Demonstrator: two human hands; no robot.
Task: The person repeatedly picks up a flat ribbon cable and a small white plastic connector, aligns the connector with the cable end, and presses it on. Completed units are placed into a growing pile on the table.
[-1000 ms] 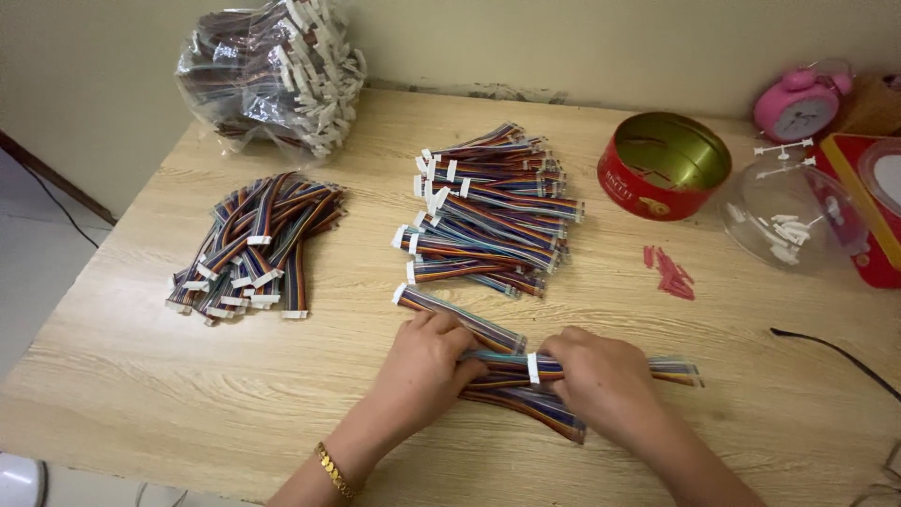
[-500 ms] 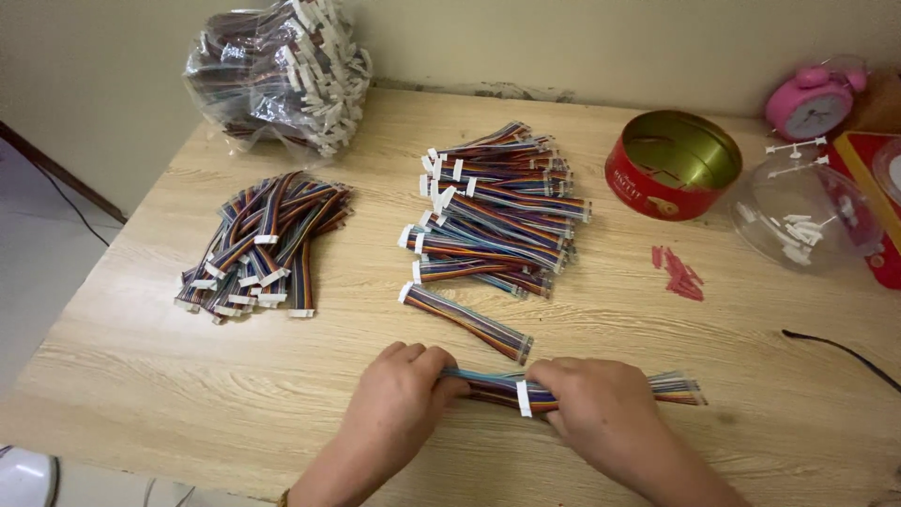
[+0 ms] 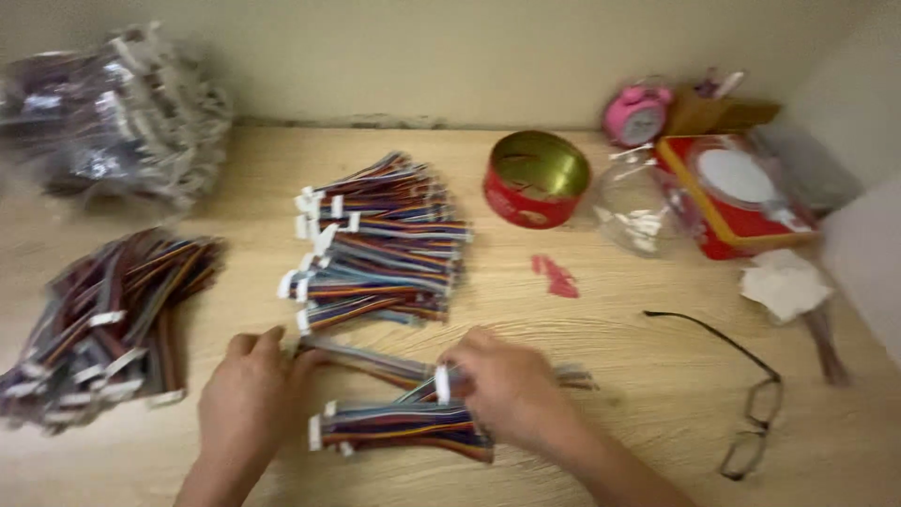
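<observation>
Left hand (image 3: 249, 399) touches one end of a multicoloured ribbon-cable strip with white connectors (image 3: 375, 361); right hand (image 3: 507, 385) pinches its middle, directly above a flat bundle of matching cables (image 3: 399, 427) between both hands.

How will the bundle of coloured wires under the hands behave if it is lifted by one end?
The wire bundle would probably droop, since its thin strands already bend. It looks light. Loose strands may slide out, as only the right hand seems to touch it.

Open bench (image 3: 657, 394) between red scraps (image 3: 556, 277) and glasses (image 3: 751, 394). Cable stack (image 3: 380, 244) blocks ahead; cable pile (image 3: 103, 329) crowds the left.
</observation>
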